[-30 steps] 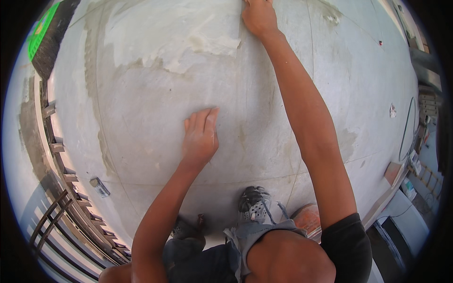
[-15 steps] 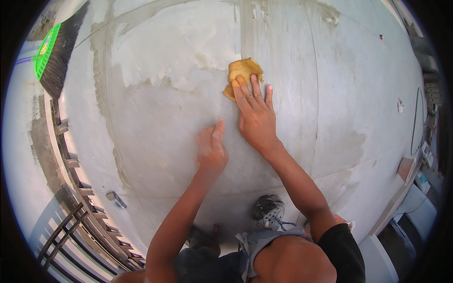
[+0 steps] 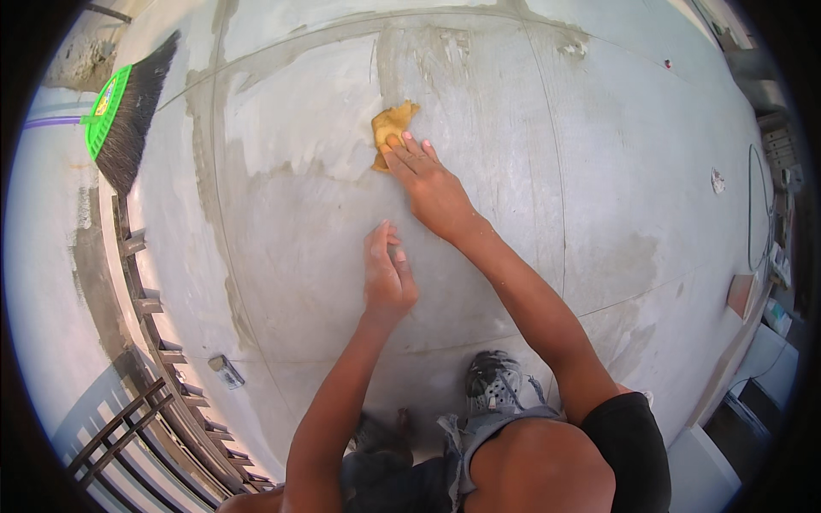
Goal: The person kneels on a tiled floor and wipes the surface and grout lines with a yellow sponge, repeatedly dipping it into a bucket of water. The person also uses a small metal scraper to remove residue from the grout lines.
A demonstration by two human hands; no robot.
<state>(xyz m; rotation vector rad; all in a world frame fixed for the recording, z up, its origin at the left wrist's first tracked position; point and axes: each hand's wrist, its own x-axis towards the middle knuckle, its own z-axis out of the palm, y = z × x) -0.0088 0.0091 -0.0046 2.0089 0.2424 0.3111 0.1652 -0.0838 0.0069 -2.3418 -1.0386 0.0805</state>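
Observation:
My right hand [image 3: 432, 188] reaches forward with its fingers extended and pressed down on a crumpled yellow cloth or thin sponge [image 3: 389, 128]. Fingertips cover the cloth's lower right part, and it lies against the grey, cement-smeared floor [image 3: 299, 248]. Closer to me, my left hand [image 3: 389, 274] hovers over the floor, its fingers loosely bent and the thumb apart. Nothing shows in it, and it touches neither the cloth nor the other hand.
A green-headed broom [image 3: 128, 115] with dark bristles stands at the far left. A dark metal railing [image 3: 128, 427] runs along the left side, near a small grey block-like object [image 3: 226, 372]. My shoe [image 3: 493, 380] is below. A thin cable [image 3: 753, 205] and a brownish box-like piece [image 3: 741, 295] are at right.
My right hand and the yellow cloth have shifted left in the view, which has itself turned a little. The left hand's fingers have loosened and turned, the thumb now showing apart.

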